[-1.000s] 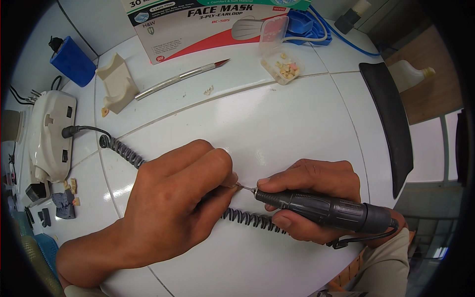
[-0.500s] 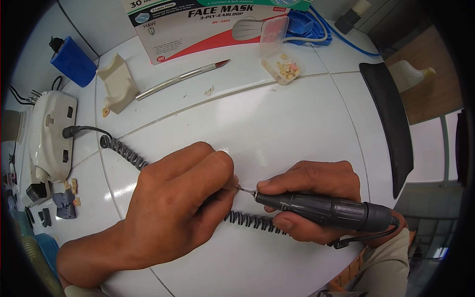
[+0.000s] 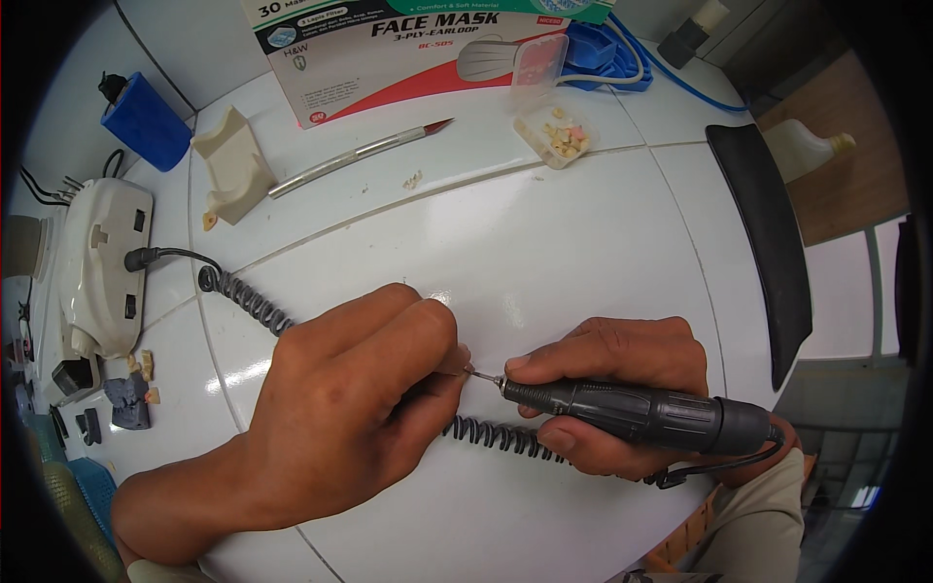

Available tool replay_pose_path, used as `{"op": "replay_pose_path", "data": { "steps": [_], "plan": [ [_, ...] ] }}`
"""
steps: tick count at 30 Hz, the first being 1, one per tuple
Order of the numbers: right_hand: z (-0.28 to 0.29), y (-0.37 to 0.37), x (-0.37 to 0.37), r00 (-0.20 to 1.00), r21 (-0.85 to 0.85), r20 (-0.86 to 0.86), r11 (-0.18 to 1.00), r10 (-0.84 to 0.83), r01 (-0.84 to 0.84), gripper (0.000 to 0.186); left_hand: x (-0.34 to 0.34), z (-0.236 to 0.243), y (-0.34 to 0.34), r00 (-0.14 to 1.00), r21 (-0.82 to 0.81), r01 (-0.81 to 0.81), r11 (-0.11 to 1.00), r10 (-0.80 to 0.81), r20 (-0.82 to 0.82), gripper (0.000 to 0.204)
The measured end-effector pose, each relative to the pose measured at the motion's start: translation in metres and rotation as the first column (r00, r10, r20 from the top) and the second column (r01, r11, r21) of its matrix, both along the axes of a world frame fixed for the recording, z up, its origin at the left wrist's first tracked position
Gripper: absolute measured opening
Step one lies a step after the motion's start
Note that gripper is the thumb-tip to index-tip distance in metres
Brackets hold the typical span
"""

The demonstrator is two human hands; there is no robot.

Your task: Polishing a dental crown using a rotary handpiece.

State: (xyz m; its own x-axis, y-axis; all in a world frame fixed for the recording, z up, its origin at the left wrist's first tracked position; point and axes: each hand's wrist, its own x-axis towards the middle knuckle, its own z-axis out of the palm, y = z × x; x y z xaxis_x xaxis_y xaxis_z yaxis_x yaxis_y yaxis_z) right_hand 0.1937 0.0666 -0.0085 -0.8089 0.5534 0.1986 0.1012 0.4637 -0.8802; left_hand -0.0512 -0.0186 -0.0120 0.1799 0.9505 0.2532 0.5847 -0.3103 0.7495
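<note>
In my right hand (image 3: 622, 364) lies a black rotary handpiece (image 3: 632, 410), gripped like a pen with its nose pointing left. A thin metal bur (image 3: 483, 375) sticks out of the nose and reaches the fingertips of my left hand (image 3: 360, 389). Those fingers are pinched together above the white tiled worktop (image 3: 573, 253); whatever sits between them is hidden behind the knuckles. From the handpiece's rear end a black cable loops back under my right wrist. A coiled cord (image 3: 501, 434) passes beneath both hands toward the white control box (image 3: 102, 272) at the left.
Toward the back lie a silver craft knife (image 3: 360, 157), a cream holder (image 3: 233, 165) and a small clear box (image 3: 559, 131) of tooth-like pieces. Behind them stands a face mask carton (image 3: 389, 78). A grey block (image 3: 126, 401) sits left, a black strip (image 3: 763, 243) along the right.
Both hands keep almost the same pose, and the bur stays at the left fingertips. Only a very slight shift of the view shows.
</note>
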Motion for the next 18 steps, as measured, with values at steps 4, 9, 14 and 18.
{"op": "replay_pose_path", "data": {
  "steps": [4,9,14,18],
  "plan": [
    [-0.0005,0.0003,-0.0002,1.0,0.001,-0.001,1.0,0.005,-0.005,0.041,-0.0004,0.0008,0.0,1.0,-0.021,-0.004,1.0,0.004,0.021,0.02],
    [0.0006,-0.0009,0.0007,1.0,-0.008,0.002,1.0,-0.003,0.003,0.039,0.0012,0.0006,-0.0005,1.0,-0.005,-0.013,1.0,0.013,0.008,0.02],
    [-0.0005,-0.001,-0.0003,1.0,0.008,-0.003,1.0,-0.017,0.017,0.039,0.0005,0.0,0.0002,1.0,-0.003,-0.012,1.0,0.012,0.004,0.02],
    [0.0044,-0.0018,-0.0013,0.997,-0.046,0.063,0.998,-0.04,0.042,0.034,0.0,-0.0016,0.001,1.0,-0.002,-0.014,1.0,0.014,0.011,0.02]
  ]
}}
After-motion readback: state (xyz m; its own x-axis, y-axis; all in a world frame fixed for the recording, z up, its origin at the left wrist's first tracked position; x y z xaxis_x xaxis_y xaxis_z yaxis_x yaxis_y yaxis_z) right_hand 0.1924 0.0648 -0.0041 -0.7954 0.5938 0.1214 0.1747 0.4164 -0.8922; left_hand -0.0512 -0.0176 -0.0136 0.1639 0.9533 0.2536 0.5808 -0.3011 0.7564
